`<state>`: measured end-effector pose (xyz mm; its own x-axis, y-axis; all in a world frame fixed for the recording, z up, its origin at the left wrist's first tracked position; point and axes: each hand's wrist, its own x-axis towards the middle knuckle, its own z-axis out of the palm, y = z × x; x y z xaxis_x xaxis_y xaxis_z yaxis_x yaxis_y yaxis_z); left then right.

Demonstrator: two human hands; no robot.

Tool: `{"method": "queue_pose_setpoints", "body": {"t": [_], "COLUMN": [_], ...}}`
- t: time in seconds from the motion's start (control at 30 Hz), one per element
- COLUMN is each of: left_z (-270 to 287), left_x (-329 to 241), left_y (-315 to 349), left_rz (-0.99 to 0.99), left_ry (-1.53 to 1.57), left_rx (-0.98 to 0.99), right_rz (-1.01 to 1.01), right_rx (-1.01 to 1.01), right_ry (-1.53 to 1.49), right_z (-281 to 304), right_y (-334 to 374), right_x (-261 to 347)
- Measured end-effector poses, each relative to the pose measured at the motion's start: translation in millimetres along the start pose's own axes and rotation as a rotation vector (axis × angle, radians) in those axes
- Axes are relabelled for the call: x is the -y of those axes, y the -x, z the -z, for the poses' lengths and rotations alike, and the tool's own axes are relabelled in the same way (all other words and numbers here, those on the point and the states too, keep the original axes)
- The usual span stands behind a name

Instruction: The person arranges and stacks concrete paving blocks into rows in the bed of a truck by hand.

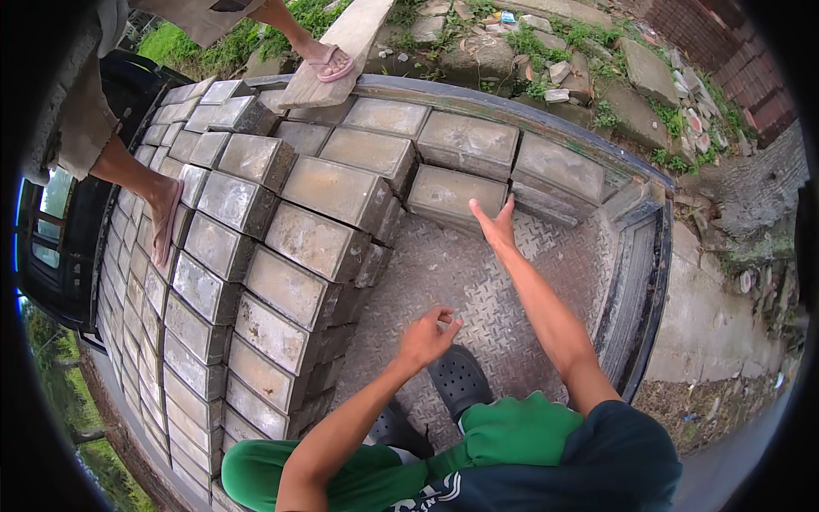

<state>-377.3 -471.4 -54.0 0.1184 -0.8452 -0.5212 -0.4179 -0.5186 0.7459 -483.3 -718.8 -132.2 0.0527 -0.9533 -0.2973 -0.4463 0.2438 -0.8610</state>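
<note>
My right hand reaches forward with thumb and fingers spread, at the near right corner of a grey concrete paving block. It seems to touch that block's edge, though contact is hard to make out. My left hand hovers above the metal truck bed, fingers loosely curled and apart, holding nothing. Beyond the near block, more blocks line the far side wall. On my left rise stacked rows of paving blocks, stepped in height.
Another person's sandalled foot stands on the blocks; the other foot rests on a wooden plank across the truck's side. My dark clogs are on the bed. A raised rim borders it. Rubble lies outside.
</note>
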Motion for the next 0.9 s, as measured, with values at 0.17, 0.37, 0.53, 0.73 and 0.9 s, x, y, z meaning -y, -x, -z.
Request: {"method": "queue_pose_setpoints", "body": {"t": [0.17,0.37,0.53,0.73,0.9], "left_z": [21,39,29,44,30], "left_x": [-4,-44,-49,-70,-50], "left_y": [-80,-193,-219,-220,-235], "left_rz": [0.093,0.325,0.285,0.291,0.192], "left_ry": [0.410,0.851,1.056,1.194,1.118], "left_rx": [-0.094,-0.189,-0.192,-0.203,-0.373], "right_rz": [-0.031,-0.063,-0.060,-0.113,-0.046], "right_rx": [0.000,-0.026,-0.185,-0.148,-0.091], "right_ry": [-0.173,-0.187,-0.053,-0.091,-0.132], "right_z": [-1,-14,-42,-35,-37], "right_y": [-16,-11,9,-13,-14], "right_x": [-13,-17,-23,-6,8]}}
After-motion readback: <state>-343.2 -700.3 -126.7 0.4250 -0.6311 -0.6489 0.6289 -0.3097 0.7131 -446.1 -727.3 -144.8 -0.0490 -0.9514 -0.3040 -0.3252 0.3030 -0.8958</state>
